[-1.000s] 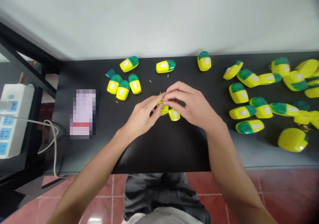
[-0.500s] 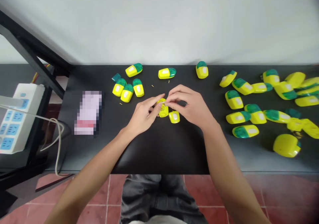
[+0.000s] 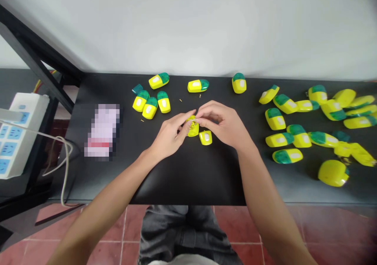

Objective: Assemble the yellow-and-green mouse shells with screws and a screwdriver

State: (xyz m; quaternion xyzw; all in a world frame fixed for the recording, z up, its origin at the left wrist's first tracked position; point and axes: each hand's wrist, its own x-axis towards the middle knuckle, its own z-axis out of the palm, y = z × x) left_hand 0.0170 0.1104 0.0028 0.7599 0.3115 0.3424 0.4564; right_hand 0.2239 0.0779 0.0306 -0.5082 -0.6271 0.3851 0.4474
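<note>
Nearest, below the wrists, lay the person's grey trousers (image 3: pixel 182 227), and above them the front edge of the black table (image 3: pixel 188 178). Both forearms ran up to the middle of it, where the left hand (image 3: pixel 169 136) and right hand (image 3: pixel 226 125) met. Between them sat an open yellow shell half (image 3: pixel 193 128). The left thumb and forefinger were closed narrowly on its near side. The right fingertips (image 3: pixel 200 117) were pinched tight on its far edge, and whether a tiny part sat between them could not be told.

A second earlier the fingers had covered most of the shell. Now the left fingers sat a little lower and its hollow inside showed, so the handling was still at the open piece, with nothing joined. A second yellow half with a white button (image 3: pixel 205 137) had stayed flat on the table, just under the right fingers and touching neither hand.

Beyond the fingertips lay loose small screws (image 3: pixel 180 99). Further left was a cluster of three yellow-and-green toys (image 3: pixel 150 104), and well to the right a heap of the same toys (image 3: pixel 294 133). Far left of the left hand stood a white power strip (image 3: pixel 13 135)
</note>
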